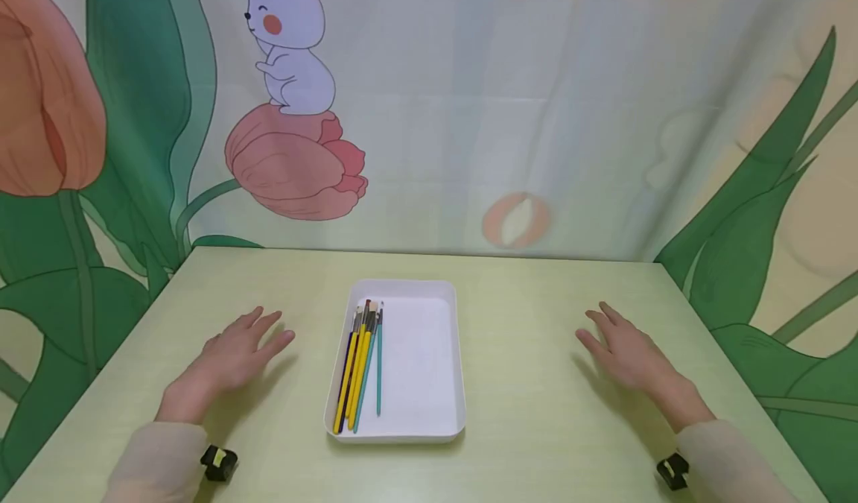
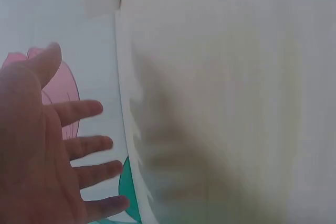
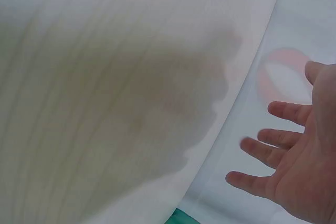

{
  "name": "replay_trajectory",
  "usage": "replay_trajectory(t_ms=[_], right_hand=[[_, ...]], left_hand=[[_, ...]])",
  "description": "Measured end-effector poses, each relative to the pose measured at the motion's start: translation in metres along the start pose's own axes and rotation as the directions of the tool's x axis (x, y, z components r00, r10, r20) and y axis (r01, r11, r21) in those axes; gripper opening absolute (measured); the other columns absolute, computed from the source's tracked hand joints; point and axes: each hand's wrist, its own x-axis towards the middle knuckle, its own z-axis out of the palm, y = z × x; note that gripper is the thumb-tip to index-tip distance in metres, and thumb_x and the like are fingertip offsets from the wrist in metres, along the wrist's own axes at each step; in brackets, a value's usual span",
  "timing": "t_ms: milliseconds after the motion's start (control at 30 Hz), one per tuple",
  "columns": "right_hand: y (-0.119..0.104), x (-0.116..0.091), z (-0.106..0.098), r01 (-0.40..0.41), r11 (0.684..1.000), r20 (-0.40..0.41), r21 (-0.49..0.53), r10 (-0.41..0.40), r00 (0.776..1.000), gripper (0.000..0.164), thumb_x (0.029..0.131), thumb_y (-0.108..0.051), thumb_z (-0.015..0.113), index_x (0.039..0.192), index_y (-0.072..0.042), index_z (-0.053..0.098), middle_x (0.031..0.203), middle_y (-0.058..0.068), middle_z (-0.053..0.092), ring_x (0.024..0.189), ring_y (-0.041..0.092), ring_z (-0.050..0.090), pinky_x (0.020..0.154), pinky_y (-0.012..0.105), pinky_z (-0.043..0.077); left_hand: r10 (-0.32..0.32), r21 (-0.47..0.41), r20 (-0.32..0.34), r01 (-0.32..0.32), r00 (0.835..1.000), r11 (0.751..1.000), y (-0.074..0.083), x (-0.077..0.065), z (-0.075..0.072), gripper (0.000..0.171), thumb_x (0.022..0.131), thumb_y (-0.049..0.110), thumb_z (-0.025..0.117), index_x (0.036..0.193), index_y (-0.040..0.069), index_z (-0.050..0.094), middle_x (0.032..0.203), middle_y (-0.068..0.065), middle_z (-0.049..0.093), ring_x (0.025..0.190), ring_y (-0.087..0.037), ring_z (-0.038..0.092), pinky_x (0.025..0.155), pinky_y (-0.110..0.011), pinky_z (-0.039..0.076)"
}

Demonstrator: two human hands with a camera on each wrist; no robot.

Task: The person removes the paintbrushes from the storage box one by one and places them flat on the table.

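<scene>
A white tray point(image 1: 422, 369) lies near the middle of the table, and several thin paintbrushes point(image 1: 362, 365) with yellow, teal and dark handles rest along its left side, bristles toward the far end. To the left of the tray my left hand point(image 1: 234, 354) hovers over the table with its fingers spread, holding nothing. Its palm point(image 2: 31, 145) and extended fingers show in the left wrist view. On the far right side my right hand point(image 1: 623, 350) is likewise raised with fingers apart and nothing in it. The right wrist view shows that hand's palm point(image 3: 310, 171) too.
The pale yellow-green table point(image 1: 523, 413) ends at a printed curtain point(image 1: 436, 115) with a rabbit, tulips and leaves. Black devices point(image 1: 219, 463) are worn at both wrists. Both hands cast shadows on the tabletop.
</scene>
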Motion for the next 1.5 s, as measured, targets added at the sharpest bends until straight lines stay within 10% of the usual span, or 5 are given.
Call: replay_trajectory(t_ms=[300,600,1000,1500], right_hand=[[-0.012,0.005,0.0,0.045,0.994,-0.066,0.101,-0.039,0.997,0.06,0.11,-0.045,0.044,0.14,0.006,0.054,0.139,0.028,0.055,0.128,0.046,0.052,0.106,0.062,0.042],[-0.026,0.007,0.003,0.064,0.976,-0.087,0.207,-0.047,0.995,0.046,0.109,-0.035,0.052,0.131,0.004,0.062,0.123,0.017,0.067,0.108,0.035,0.064,0.092,0.054,0.053],[-0.05,0.022,0.013,0.155,0.948,-0.129,0.279,-0.123,0.984,0.036,0.108,-0.033,0.054,0.121,-0.003,0.07,0.113,0.005,0.071,0.102,0.025,0.066,0.089,0.047,0.055],[-0.081,0.028,0.02,0.15,0.893,-0.13,0.425,-0.104,0.986,0.022,0.104,-0.025,0.063,0.116,-0.009,0.071,0.105,0.004,0.071,0.096,0.02,0.067,0.083,0.039,0.056]], left_hand=[[0.009,-0.114,-0.035,-0.013,0.999,0.993,0.015,-0.002,0.008,0.077,0.107,0.058,0.039,0.146,-0.008,0.046,0.147,-0.034,0.043,0.137,-0.053,0.038,0.112,-0.068,0.031],[-0.06,-0.329,-0.117,0.019,0.991,0.944,0.037,-0.001,0.018,0.054,0.105,0.04,0.057,0.139,-0.003,0.057,0.134,-0.024,0.058,0.114,-0.038,0.059,0.091,-0.049,0.055],[-0.07,-0.624,0.104,0.12,0.992,0.772,0.068,-0.003,0.025,0.049,0.104,0.024,0.063,0.142,-0.004,0.051,0.125,-0.02,0.057,0.095,-0.029,0.064,0.079,-0.039,0.062],[-0.057,-0.685,0.15,0.146,0.987,0.714,0.076,0.001,0.035,0.051,0.099,0.008,0.066,0.144,-0.006,0.046,0.123,-0.023,0.056,0.093,-0.029,0.067,0.075,-0.043,0.063]])
